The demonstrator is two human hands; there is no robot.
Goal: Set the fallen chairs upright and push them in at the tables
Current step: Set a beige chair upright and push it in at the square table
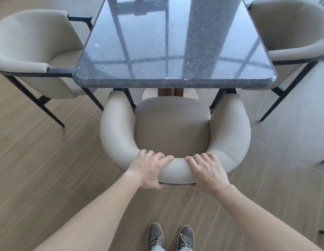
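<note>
You grip the beige armchair (173, 127) by its curved backrest top, left hand (150, 169) and right hand (206, 172) fingers curled over it, steering it under the granite table (175, 42); seat half tucked.

Beige chair (173, 127) on black legs; speckled dark-grey table (148, 51); brown wood-grain floor (49, 169); grey shoes (155, 236).

Bright, even daylight. Window-grid reflection glares across glossy table (148, 51) top. Shadows soft, faint on floor (49, 160) beneath table. Wide-angle bending strongest far from table, at frame edges.
</note>
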